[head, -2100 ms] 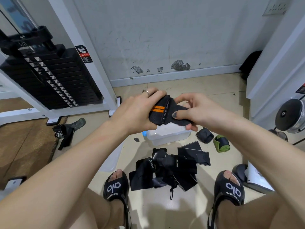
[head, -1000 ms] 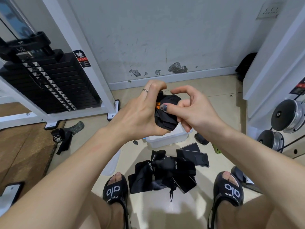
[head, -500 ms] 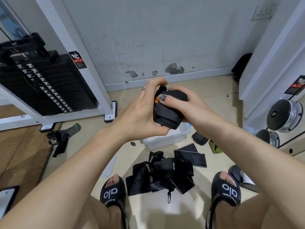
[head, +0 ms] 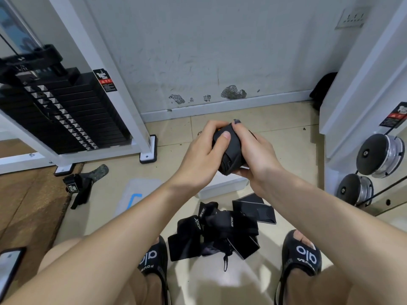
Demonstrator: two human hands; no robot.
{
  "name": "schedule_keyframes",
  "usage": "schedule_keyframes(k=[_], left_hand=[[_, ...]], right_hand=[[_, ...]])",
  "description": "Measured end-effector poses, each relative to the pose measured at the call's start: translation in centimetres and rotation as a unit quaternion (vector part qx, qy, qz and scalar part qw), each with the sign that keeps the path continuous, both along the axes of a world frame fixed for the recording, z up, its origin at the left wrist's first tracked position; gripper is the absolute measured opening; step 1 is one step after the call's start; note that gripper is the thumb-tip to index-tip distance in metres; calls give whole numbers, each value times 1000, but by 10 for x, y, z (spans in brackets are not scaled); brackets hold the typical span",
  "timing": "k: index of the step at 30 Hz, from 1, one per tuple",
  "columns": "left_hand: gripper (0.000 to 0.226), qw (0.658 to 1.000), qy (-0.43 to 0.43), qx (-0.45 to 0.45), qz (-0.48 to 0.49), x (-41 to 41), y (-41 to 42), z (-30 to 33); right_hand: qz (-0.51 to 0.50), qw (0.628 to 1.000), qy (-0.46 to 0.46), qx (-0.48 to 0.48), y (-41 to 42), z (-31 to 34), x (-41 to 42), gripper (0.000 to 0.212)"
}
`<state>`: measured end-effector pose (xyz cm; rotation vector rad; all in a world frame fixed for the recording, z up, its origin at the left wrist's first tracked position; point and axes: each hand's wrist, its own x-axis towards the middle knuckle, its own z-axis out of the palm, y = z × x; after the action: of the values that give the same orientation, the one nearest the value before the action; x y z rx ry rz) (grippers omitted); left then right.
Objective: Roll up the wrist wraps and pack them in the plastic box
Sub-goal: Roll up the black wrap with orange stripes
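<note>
Head view: both hands meet above the plastic box (head: 222,187), and between them sits a rolled black wrist wrap (head: 230,150) with a speck of orange at its upper left edge. The left hand (head: 203,158) has its grip closed on the roll, thumb pressed across the front of it and fingers curled behind. The right hand (head: 253,155) also grips the roll, cupping it from the right and below, its index finger laid over the top.

The plastic box stands on the floor (head: 286,137) directly beneath the hands. Only its near wall and a strip of rim show, so its contents cannot be told. Left of the box lies its clear lid (head: 136,194), flat on the floor, with a blue mark on it.

Just in front of the box, toward the person, lies a loose heap of unrolled black wraps (head: 218,230), some overlapping, one flat piece at the heap's right edge. Two black slides (head: 301,254) flank the heap. Well to the left of the box, beyond the lid, a separate black strap (head: 79,186) lies near the foot of the weight stack machine (head: 59,111).
</note>
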<state>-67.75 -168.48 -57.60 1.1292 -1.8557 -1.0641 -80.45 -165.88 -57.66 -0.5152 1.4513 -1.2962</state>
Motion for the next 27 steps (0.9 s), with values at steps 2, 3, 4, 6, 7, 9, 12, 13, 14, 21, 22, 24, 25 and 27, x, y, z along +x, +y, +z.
schedule_keyframes(k=[2, 3, 4, 6, 7, 9, 12, 13, 14, 21, 22, 24, 25, 27], left_hand=[[22, 1000, 17, -1, 23, -3, -1, -1], [24, 999, 23, 3, 30, -4, -3, 0], [26, 999, 28, 10, 33, -5, -5, 1], [26, 997, 58, 45, 36, -7, -9, 4], [25, 993, 81, 74, 40, -8, -11, 5], [23, 984, 118, 127, 50, -10, -12, 6], [21, 977, 140, 152, 61, -13, -14, 0], [22, 978, 135, 148, 63, -14, -14, -2], [22, 980, 126, 143, 63, -15, -15, -4], [31, 969, 113, 202, 81, -25, -17, -11], [33, 968, 114, 210, 79, -26, -15, -13], [27, 975, 101, 188, 68, -28, -11, -21], [24, 980, 84, 170, 58, -28, -9, -25], [26, 986, 55, 154, 37, -29, -8, -31]], right_hand=[[-14, 1000, 1, 2, 0, 0, 1, 55], [-18, 1000, 2, 4, -1, 1, 2, 60], [-21, 1000, 1, 7, -1, 1, 2, 63], [-17, 1000, -2, 9, -1, 0, 3, 66], [-13, 1000, -5, 6, -1, 0, 3, 66], [-6, 1000, 0, -4, -3, -5, 3, 64], [-24, 999, 46, -5, -5, -12, 4, 61], [-35, 997, 61, -2, -6, -15, 5, 62], [-44, 996, 76, 1, -6, -18, 5, 62], [-32, 999, 7, 13, -5, -27, 0, 60], [-24, 999, -17, 14, -5, -28, -3, 61], [-8, 999, -40, 14, -1, -29, -10, 69], [3, 999, -43, 14, 3, -32, -14, 73], [27, 999, -20, 23, 10, -36, -24, 73]])
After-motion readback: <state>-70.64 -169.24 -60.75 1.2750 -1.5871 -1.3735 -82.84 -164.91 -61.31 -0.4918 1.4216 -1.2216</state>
